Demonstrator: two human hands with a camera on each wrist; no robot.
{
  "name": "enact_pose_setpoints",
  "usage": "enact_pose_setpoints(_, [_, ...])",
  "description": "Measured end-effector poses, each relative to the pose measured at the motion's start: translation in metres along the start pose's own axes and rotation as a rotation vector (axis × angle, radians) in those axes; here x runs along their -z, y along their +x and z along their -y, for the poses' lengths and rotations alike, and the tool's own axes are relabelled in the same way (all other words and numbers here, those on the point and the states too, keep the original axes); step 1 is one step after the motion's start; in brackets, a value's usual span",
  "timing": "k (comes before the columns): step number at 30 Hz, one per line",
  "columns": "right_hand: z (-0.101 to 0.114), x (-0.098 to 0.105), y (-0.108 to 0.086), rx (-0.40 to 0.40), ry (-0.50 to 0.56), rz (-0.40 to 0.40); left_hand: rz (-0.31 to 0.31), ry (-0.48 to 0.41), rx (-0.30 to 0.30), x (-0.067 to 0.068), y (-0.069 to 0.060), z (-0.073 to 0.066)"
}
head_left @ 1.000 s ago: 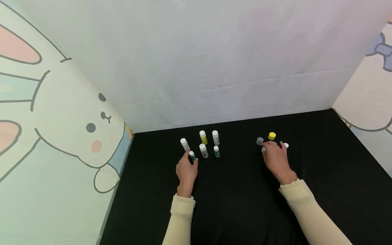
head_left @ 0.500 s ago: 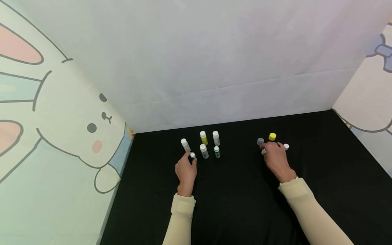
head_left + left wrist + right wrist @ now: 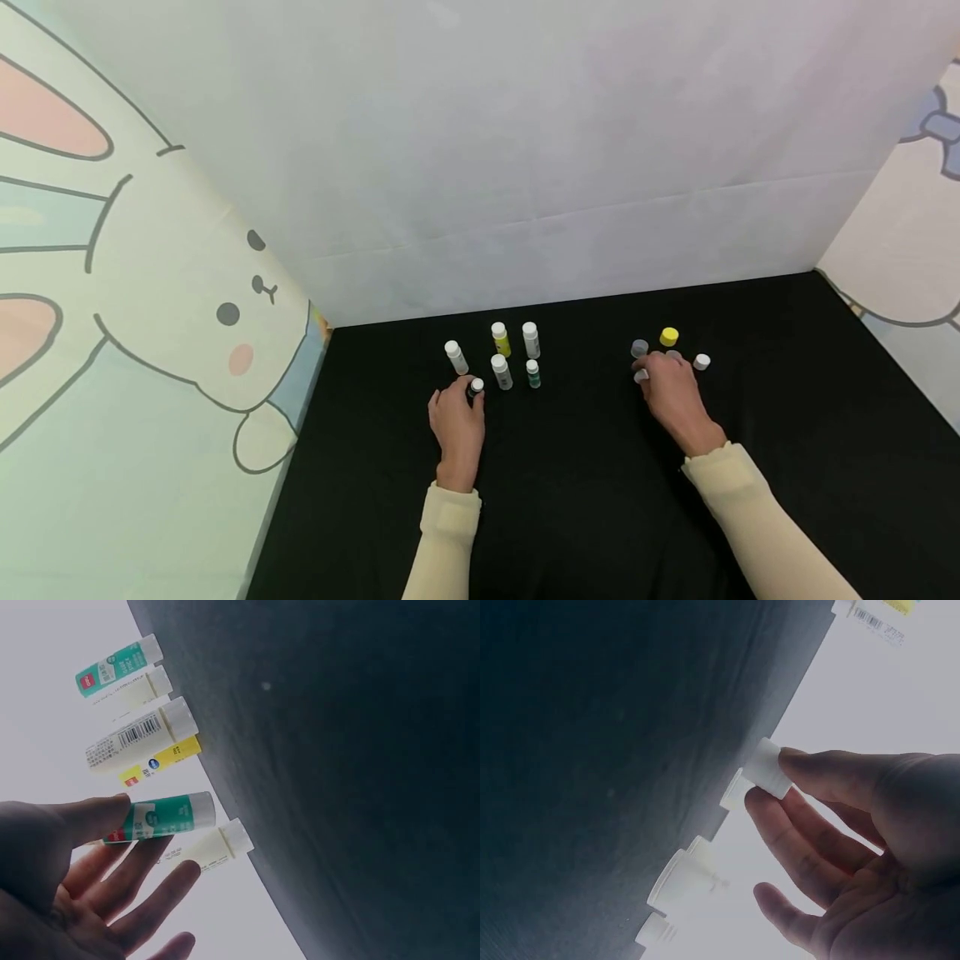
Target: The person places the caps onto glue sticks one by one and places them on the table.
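Note:
In the head view my left hand holds a small green glue stick with a white end. The left wrist view shows this glue stick between thumb and fingers, the other fingers spread. A white stick stands just beyond that hand. On the right, my right hand pinches a small white cap. Thumb and fingertip grip the cap in the right wrist view. Close to this hand lie a greyish clear cap, a yellow cap and another white cap.
Beside the left hand stand a yellow stick, two white sticks, one at the back and one in front, and a second green glue stick. A black tablecloth meets a pale wall behind.
The green glue stick has tipped so its white end faces the head camera more. My right hand has shifted slightly left, bringing the pinched cap with it; the white cap at right is now uncovered.

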State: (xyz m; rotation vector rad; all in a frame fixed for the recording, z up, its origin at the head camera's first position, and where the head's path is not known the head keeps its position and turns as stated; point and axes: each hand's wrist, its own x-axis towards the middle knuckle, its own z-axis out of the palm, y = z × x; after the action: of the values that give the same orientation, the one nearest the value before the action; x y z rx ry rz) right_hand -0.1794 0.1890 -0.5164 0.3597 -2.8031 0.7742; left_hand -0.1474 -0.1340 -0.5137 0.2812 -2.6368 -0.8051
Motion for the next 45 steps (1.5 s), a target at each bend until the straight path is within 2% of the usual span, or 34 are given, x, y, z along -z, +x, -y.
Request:
enact_pose_setpoints(11, [0.019, -0.002, -0.009, 0.099, 0.088, -0.055, -0.044, 0.053, -0.099, 0.001, -0.009, -0.002])
enact_pose_setpoints(24, [0.049, -0.003, -0.015, 0.204, 0.161, -0.066, -0.044, 0.088, -0.132, 0.003, -0.021, -0.01])
enact_pose_setpoints(36, [0.067, -0.006, -0.018, 0.321, 0.157, -0.079, -0.059, 0.114, -0.195, -0.001, -0.031, -0.018])
enact_pose_setpoints(45, [0.075, -0.01, -0.019, 0.472, 0.133, -0.085, -0.051, 0.124, -0.241, -0.002, -0.037, -0.025])
